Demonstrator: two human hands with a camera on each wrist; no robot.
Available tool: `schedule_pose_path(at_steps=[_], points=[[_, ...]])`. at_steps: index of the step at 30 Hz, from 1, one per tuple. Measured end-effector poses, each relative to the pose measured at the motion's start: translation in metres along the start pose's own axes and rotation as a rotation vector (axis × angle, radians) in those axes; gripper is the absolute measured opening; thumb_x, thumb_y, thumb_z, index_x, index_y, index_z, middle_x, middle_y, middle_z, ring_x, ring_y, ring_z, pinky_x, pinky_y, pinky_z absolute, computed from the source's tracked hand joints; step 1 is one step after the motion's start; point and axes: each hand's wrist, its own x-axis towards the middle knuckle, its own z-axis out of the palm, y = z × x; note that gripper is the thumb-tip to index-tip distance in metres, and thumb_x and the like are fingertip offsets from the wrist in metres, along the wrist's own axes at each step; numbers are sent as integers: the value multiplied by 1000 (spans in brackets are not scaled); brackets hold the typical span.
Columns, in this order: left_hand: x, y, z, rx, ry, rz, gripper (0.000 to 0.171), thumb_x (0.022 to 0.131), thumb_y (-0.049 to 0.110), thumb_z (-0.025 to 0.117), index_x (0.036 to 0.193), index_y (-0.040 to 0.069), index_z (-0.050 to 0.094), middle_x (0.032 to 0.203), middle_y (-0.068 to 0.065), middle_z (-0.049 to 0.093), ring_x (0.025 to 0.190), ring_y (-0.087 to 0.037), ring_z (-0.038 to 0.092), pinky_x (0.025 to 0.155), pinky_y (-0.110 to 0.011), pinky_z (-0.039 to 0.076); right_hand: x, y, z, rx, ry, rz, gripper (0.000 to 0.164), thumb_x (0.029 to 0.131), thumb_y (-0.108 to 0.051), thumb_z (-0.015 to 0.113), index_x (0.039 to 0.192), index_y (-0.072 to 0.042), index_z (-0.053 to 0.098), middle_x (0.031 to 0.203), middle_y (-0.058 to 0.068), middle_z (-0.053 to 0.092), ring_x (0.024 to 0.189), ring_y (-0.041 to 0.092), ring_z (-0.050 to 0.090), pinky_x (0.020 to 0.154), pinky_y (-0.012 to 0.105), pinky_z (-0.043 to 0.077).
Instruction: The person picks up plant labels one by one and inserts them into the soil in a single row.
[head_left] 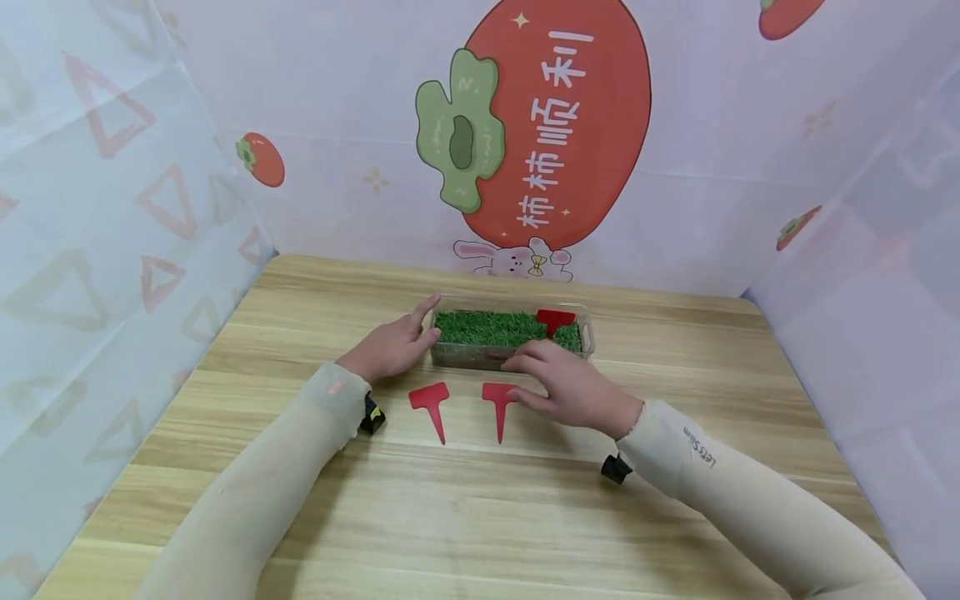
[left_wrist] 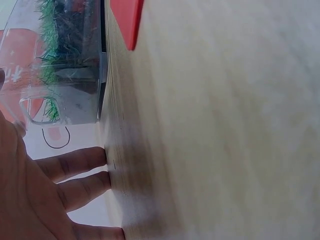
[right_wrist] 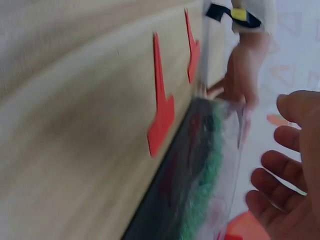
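A clear plastic box [head_left: 459, 357] with green artificial grass [head_left: 483, 327] inside stands at the back of the table. One red T-shaped plant label [head_left: 553, 320] is upright in the grass near its right end. Two more red plant labels, a left one [head_left: 432, 403] and a right one [head_left: 499, 403], lie in front of the box, stems toward me. My left hand [head_left: 392, 343] rests at the box's left end, fingers spread, several fingertips down on the wood in the left wrist view. My right hand [head_left: 573, 386] hovers before the box, fingers loosely bent around nothing, thumb near the right label's head.
The wooden table [head_left: 450, 517] ends at a printed cloth backdrop [head_left: 337, 217], with more cloth on both sides. A black wrist camera [head_left: 616, 469] hangs under the right cuff, another [head_left: 372, 415] under the left.
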Motion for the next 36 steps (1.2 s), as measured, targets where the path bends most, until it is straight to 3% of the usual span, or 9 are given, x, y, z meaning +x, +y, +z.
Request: schedule_pose_path(at_steps=[7, 17, 26, 31, 36], points=[[1, -1, 1, 0, 5, -1, 69, 104, 59, 33, 160, 43, -3, 155, -16, 43, 139, -38, 47, 112, -59, 36, -2, -6, 24, 4, -165, 71, 48, 91, -45, 72, 129, -17, 64, 127, 0, 57, 115, 15, 54, 95, 31, 53], [1, -1, 2, -2, 13, 6, 69, 104, 58, 35, 161, 42, -2, 154, -18, 44, 138, -39, 47, 112, -60, 35, -1, -9, 49, -55, -326, 114, 81, 86, -72, 60, 148, -22, 49, 145, 5, 47, 130, 22, 47, 107, 40, 46], [3, -4, 2, 8, 16, 16, 67, 104, 58, 32, 160, 43, -2, 149, -19, 49, 135, -40, 50, 110, -60, 39, -1, -9, 58, -142, -332, 110, 85, 84, -79, 54, 145, -20, 51, 147, 8, 46, 132, 25, 44, 111, 42, 42], [4, -5, 3, 3, 21, 14, 67, 104, 58, 32, 160, 44, -2, 151, -18, 48, 135, -40, 50, 109, -60, 39, 1, -13, 57, -135, -331, 126, 81, 83, -74, 60, 141, -18, 54, 144, 9, 48, 130, 26, 45, 110, 42, 43], [3, -3, 3, -1, 19, 13, 67, 104, 58, 32, 161, 42, -2, 154, -18, 44, 138, -40, 47, 111, -60, 38, 2, -15, 54, -63, -327, 158, 68, 82, -68, 68, 132, -22, 60, 140, 9, 50, 126, 25, 46, 107, 41, 44]])
